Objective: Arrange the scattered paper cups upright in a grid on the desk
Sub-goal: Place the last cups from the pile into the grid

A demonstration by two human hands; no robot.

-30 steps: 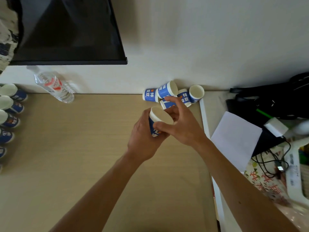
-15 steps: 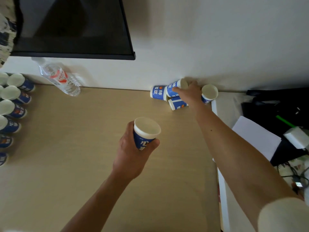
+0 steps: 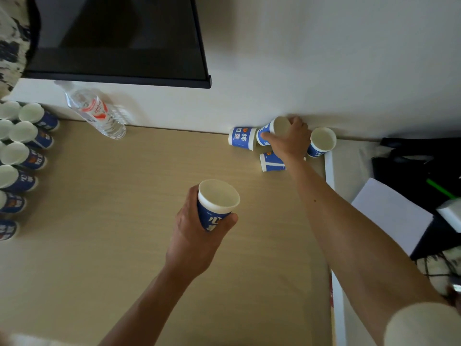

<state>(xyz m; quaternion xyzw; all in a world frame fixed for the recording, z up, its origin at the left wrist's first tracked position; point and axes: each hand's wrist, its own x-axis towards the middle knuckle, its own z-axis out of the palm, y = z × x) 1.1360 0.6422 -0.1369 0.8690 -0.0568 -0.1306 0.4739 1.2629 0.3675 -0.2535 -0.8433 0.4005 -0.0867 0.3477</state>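
Note:
My left hand (image 3: 193, 236) holds a blue-and-white paper cup (image 3: 216, 203) upright above the middle of the wooden desk (image 3: 112, 233). My right hand (image 3: 290, 141) reaches to the back wall and closes around a tipped cup (image 3: 270, 129) in a small pile. Beside it a cup lying on its side (image 3: 242, 138) is to the left, another lying cup (image 3: 270, 162) sits under my wrist, and an upright cup (image 3: 321, 142) stands to the right. Several upright cups (image 3: 22, 156) stand in rows at the desk's left edge.
A clear water bottle (image 3: 96, 113) lies near the back wall on the left. A dark monitor (image 3: 117, 38) hangs above. To the right of the desk's white edge (image 3: 329, 168) lie a white sheet (image 3: 391, 216), black items and cables.
My hands have separated: the right went from the held cup to the pile at the wall and closed on a tipped cup. The left drew back toward me with its cup.

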